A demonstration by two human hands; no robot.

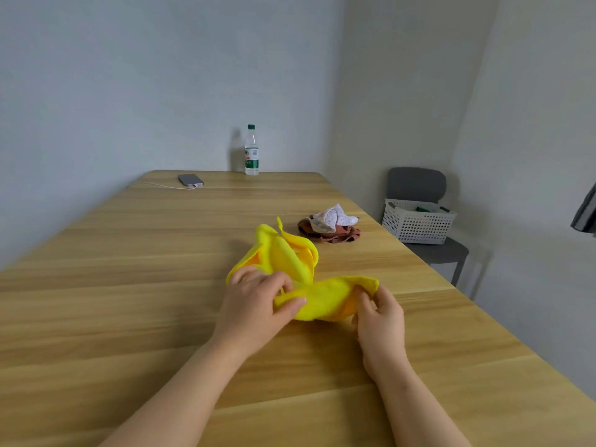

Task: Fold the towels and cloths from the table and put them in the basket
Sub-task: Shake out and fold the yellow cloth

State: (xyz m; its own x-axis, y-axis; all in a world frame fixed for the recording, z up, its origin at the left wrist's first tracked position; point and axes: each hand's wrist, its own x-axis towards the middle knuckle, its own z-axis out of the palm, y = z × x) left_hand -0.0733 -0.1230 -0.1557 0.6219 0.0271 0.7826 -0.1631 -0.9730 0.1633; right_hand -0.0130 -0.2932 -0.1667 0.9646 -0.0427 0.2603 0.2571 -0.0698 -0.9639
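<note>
Yellow cloth (325,300) sits in both hands, low over the wooden table (129,285), and from where I stand it looks like soft fleece, bright lemon on the outside and a shade more orange in the hollows. The left hand (254,304) grips it near the middle, thumb laid across the top and fingers curled into the bunched fabric. The right hand (380,321) pinches its right-hand corner between thumb and fingertips.

Between the two grips the cloth is drawn out into a band whose long axis runs side to side, the right end a little higher than the left. Beyond the left hand's grip the rest heaps up in loose, rounded folds, and one thin pointed corner sticks upward and away from the person. I can't tell whether the lower edge touches the tabletop.

Past the grip and off to its right lies a crumpled brown cloth (338,237) with a white patterned cloth (332,217) piled on top of it, both unfolded. Further right again, off the table's edge, a white perforated basket (419,225) stands on the seat of a grey chair (419,185). Well beyond the hands, at the far end, stand a water bottle (251,150) with a green cap and, to its left, a phone (190,180) lying flat with a white cable (167,186) plugged in.
</note>
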